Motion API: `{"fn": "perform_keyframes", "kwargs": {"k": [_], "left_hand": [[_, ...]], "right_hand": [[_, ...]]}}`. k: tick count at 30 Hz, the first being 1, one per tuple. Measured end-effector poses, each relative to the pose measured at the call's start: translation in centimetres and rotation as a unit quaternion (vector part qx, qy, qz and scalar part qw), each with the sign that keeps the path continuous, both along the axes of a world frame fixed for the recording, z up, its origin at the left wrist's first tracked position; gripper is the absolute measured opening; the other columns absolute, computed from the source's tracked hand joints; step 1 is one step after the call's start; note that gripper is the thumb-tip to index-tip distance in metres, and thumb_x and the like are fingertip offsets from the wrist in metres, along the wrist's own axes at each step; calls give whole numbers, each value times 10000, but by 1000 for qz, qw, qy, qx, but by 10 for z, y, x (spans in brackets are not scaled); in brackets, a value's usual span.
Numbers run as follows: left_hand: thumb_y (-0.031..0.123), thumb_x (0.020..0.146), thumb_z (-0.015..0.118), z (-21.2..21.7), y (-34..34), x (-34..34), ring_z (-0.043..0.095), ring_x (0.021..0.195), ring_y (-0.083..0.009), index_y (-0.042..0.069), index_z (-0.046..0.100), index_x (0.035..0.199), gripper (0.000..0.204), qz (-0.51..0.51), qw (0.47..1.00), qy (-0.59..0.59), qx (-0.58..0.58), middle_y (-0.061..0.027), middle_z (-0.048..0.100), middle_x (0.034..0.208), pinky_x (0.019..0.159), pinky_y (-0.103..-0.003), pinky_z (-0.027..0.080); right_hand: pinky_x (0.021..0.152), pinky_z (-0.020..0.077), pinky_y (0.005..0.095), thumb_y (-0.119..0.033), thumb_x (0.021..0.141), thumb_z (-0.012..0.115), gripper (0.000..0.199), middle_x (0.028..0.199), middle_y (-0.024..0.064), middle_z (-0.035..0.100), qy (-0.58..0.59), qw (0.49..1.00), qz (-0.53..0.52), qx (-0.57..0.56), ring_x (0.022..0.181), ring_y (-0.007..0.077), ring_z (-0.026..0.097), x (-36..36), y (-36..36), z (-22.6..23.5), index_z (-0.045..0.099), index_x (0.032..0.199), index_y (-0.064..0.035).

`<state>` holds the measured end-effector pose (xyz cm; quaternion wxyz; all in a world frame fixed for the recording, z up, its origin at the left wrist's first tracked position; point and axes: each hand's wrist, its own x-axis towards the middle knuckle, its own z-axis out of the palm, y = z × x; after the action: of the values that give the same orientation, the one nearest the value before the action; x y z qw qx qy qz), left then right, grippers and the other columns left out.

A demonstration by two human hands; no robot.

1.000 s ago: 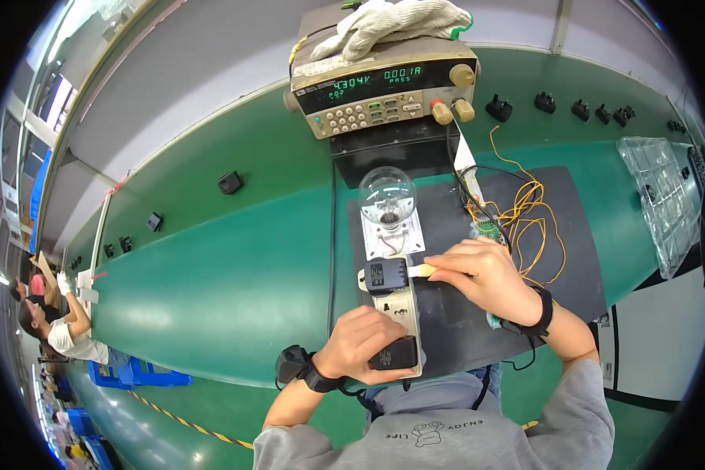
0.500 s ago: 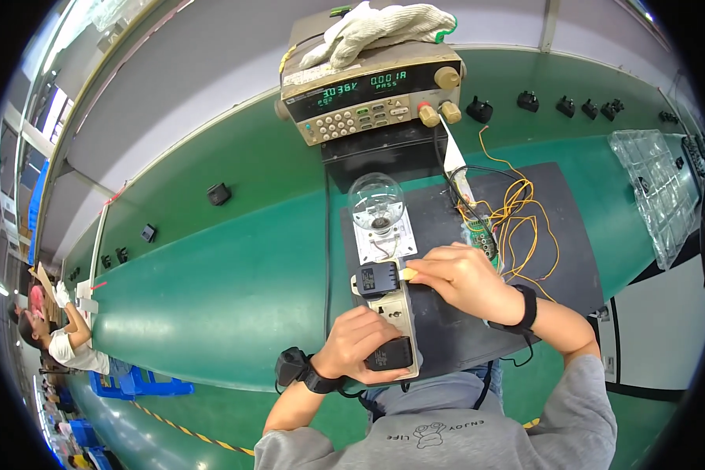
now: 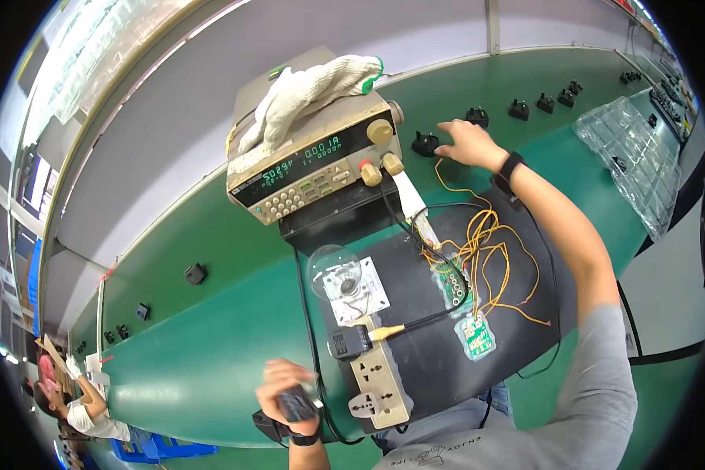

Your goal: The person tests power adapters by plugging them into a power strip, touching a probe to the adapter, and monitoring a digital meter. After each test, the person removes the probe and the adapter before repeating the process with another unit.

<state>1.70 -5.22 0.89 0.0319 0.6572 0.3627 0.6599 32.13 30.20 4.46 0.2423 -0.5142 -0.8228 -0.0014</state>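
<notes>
My left hand (image 3: 280, 385), left of the power strip, is closed around a black power adapter (image 3: 296, 404) and smeared a little by motion. My right hand (image 3: 471, 146) stretches to the far side of the bench. Its thumb and index finger are spread beside a black plug adapter (image 3: 425, 143); whether they touch it, I cannot tell. Another black adapter (image 3: 352, 342) sits in the far end of the beige power strip (image 3: 381, 376), with a yellow connector (image 3: 386, 333) in its side. A light grey round plug (image 3: 363, 405) is at the strip's near end.
A bench meter (image 3: 313, 164) with a white glove (image 3: 313, 94) on top stands behind a clear bulb (image 3: 334, 272). Yellow wires (image 3: 489, 235) and circuit boards (image 3: 475, 335) lie on the black mat. More adapters (image 3: 518, 109) line the back; a clear blister tray (image 3: 634, 160) lies right.
My right hand has let go of the yellow connector and moved far towards the back adapters. My left hand has lifted its adapter off the strip and leftward. The meter's reading has changed.
</notes>
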Motion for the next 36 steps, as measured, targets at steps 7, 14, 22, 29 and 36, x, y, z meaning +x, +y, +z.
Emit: {"fn": "perform_keyframes", "kwargs": {"k": [7, 14, 22, 29, 36], "left_hand": [[150, 748, 707, -21, 37, -47, 485, 1027, -251, 20, 553, 1128, 430, 306, 914, 83, -253, -117, 480, 1085, 899, -343, 403], [255, 757, 741, -44, 154, -128, 560, 972, -303, 12, 565, 1137, 485, 345, 917, 52, -193, -153, 569, 1048, 873, -360, 440], [219, 768, 693, -80, 153, -95, 292, 1219, -409, -55, 259, 1336, 766, 448, 877, -46, -169, -279, 277, 1317, 1032, -481, 258], [174, 788, 686, -80, 78, -55, 368, 1141, -305, 7, 349, 1266, 608, 421, 885, -91, -175, -194, 291, 1313, 826, -344, 413], [198, 805, 677, -80, 56, -47, 342, 1192, -283, 59, 444, 1201, 480, 418, 871, -124, -224, -177, 266, 1336, 853, -330, 400]], "right_hand": [[887, 447, 400, -183, 644, 698, 530, 1069, 260, 560, 52, 992, 77, -84, 1004, 404, 542, -19, 46, -37, 554, 1091, 62], [848, 469, 297, -25, 704, 646, 501, 987, 79, 509, 240, 961, 127, -44, 953, 187, 550, 27, -42, 8, 520, 1188, 2], [818, 471, 265, -23, 751, 644, 690, 1103, 115, 524, 424, 850, 215, -228, 983, 170, 547, -12, -228, 29, 316, 1358, -3], [778, 451, 304, 2, 748, 682, 521, 1233, 130, 572, 192, 859, 403, -252, 1006, 265, 560, -70, -306, 8, 500, 1237, 15], [791, 460, 356, -25, 695, 709, 461, 1204, 140, 563, 75, 861, 497, -77, 953, 295, 553, -101, -332, 20, 566, 1128, 33]]}}
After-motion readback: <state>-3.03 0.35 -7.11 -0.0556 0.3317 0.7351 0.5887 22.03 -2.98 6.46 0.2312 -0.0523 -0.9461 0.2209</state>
